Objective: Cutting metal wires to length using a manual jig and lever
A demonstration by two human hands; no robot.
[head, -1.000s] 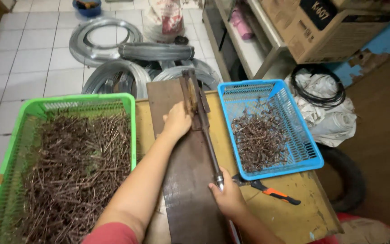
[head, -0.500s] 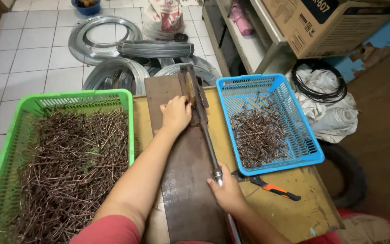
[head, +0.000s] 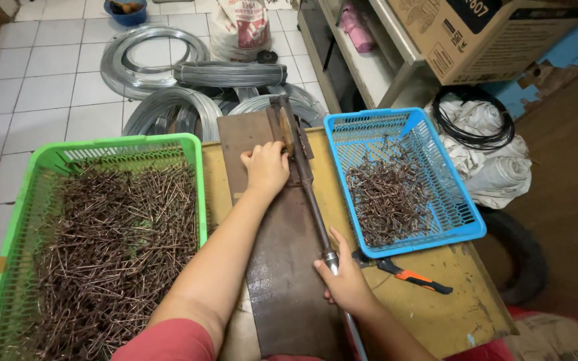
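**Bench w/ lever tool, both hands on it**

Centre of frame: dark steel plate (head: 282, 267) lying lengthwise on a yellowish worktable (head: 436, 314), running from bottom centre up to the table's far edge. Along its rt side a long metal lever bar (head: 310, 200), pivoted at a rusty head (head: 285, 127) at the plate's top end. Layout reads as a fixed jig: plate as base, pivot far from the body, handle end near the person for leverage.

L hand (head: 265, 167): fist-like, fingers curled under, knuckles up, pressed on the plate just left of the pivot head, touching the bar's side. Whether it pinches a wire piece underneath: can't tell, palm hides it.

R hand (head: 346, 281): wrapped round the lever's near end at lower centre, closed grip, thumb over the bar by the shiny collar.

Left of frame: green basket (head: 199, 174) heaped w/ straight brownish wire pieces (head: 108, 247), within L arm's reach. Right: blue basket (head: 466, 220) w/ a smaller pile of bent wire pieces (head: 386, 200), beside the lever. Looks like raw stock one side, worked stock the other.

Orange-handled tool (head: 413, 276) on the table just below the blue basket. Upper frame: wire coils (head: 152, 57) on tiled floor.
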